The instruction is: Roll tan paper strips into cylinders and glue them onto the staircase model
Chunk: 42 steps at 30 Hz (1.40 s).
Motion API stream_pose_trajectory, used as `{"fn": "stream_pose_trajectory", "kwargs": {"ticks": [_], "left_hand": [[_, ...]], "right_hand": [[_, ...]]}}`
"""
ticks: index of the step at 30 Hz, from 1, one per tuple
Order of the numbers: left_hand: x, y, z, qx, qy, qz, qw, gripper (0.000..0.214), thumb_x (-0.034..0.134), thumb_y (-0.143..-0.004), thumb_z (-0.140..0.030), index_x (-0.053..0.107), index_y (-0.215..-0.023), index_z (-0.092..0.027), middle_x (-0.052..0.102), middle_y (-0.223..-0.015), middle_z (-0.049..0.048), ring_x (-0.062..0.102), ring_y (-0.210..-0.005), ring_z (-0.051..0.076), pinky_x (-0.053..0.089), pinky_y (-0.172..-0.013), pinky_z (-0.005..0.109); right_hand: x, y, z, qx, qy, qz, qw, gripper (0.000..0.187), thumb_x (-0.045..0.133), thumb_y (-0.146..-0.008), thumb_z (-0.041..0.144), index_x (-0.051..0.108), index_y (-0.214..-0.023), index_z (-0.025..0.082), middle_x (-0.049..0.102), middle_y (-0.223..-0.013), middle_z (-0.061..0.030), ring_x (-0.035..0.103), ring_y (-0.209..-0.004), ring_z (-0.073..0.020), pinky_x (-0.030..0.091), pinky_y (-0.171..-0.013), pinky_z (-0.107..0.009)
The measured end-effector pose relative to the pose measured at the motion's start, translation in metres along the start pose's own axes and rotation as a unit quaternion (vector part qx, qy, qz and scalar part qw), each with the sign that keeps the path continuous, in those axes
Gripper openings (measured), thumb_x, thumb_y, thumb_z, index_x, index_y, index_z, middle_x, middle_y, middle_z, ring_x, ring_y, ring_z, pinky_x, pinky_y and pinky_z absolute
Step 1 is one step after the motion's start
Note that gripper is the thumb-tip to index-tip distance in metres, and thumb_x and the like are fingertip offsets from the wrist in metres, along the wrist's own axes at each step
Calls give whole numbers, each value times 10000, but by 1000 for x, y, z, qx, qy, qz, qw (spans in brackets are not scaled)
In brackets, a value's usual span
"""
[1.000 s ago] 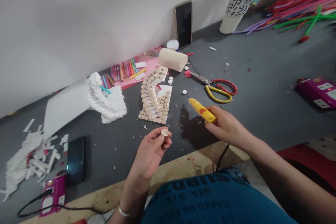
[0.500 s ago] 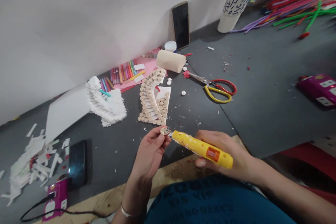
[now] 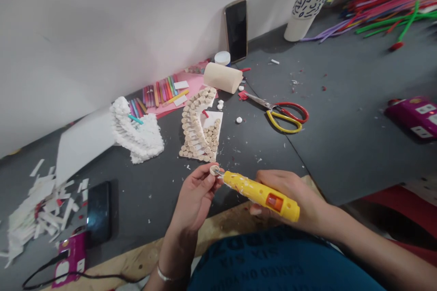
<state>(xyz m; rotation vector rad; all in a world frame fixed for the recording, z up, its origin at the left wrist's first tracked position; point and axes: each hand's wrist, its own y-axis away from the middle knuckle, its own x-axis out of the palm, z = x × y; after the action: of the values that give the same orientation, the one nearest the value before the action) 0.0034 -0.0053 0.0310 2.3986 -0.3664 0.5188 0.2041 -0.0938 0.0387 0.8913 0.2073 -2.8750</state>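
Note:
My left hand pinches a small beige rolled paper coil between thumb and fingers near the table's front edge. A yellow hot glue gun is gripped in my right hand, its nozzle at the coil's face. Whether glue is coming out is too small to tell. Just beyond my left hand lies a curved piece covered in beige coils, with a small red stick on it. To its left is a similar curved piece coated in fluffy white, with a teal stick on top.
Scissors with red and yellow handles lie right of centre. A beige roll, a leaning phone and a tumbler stand along the wall. White paper strips, a dark phone and a corded purple power strip are at left.
The glue gun's nozzle has shifted slightly against the coil, and its back end has dipped a little left. My left hand keeps its pinch. The view has shifted slightly.

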Motion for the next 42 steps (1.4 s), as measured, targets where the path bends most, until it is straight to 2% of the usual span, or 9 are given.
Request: {"fn": "stream_pose_trajectory", "kwargs": {"ticks": [15,25,30,35,39,42], "left_hand": [[0,-2,1,9,11,-12,1000,350,915,-552,-287,775,-853,-177,754,-817,49,661,-742,111,525,-692,182],[3,-4,0,22,-29,-24,999,322,904,-567,-298,772,-827,-162,742,-805,52,652,-741,113,519,-707,195],[2,-6,-1,37,-62,-32,997,344,896,-565,-336,767,-834,-165,718,-799,40,623,-697,101,495,-661,190],[-3,-9,-9,67,-96,-58,991,334,864,-607,-342,755,-875,-174,705,-847,39,625,-745,111,479,-658,189],[-5,-19,-26,132,-188,-53,972,327,819,-678,-335,728,-951,-179,703,-866,37,631,-774,122,495,-748,230],[3,-34,-43,216,-307,-41,926,323,767,-738,-338,690,-1016,-191,696,-935,39,633,-854,145,493,-808,264]], "right_hand": [[-4,0,3,14,20,26,999,428,562,-901,547,461,-680,195,523,-626,19,469,-530,-99,314,-502,-233],[-7,3,2,26,33,32,999,424,579,-897,533,446,-673,198,522,-619,26,476,-541,-101,298,-508,-236],[-9,1,-3,-12,73,-32,997,384,578,-908,494,462,-690,200,503,-627,21,471,-548,-111,306,-505,-246],[-15,-2,-17,-11,121,-110,986,264,598,-903,434,537,-860,180,565,-742,-28,512,-653,-156,386,-575,-274],[-21,-4,-39,30,184,-128,974,233,628,-855,329,556,-1017,177,629,-885,-68,576,-774,-205,449,-658,-309],[-20,-3,-60,42,210,-137,967,357,598,-826,246,534,-1168,163,647,-1049,-111,614,-905,-237,492,-760,-339]]}}
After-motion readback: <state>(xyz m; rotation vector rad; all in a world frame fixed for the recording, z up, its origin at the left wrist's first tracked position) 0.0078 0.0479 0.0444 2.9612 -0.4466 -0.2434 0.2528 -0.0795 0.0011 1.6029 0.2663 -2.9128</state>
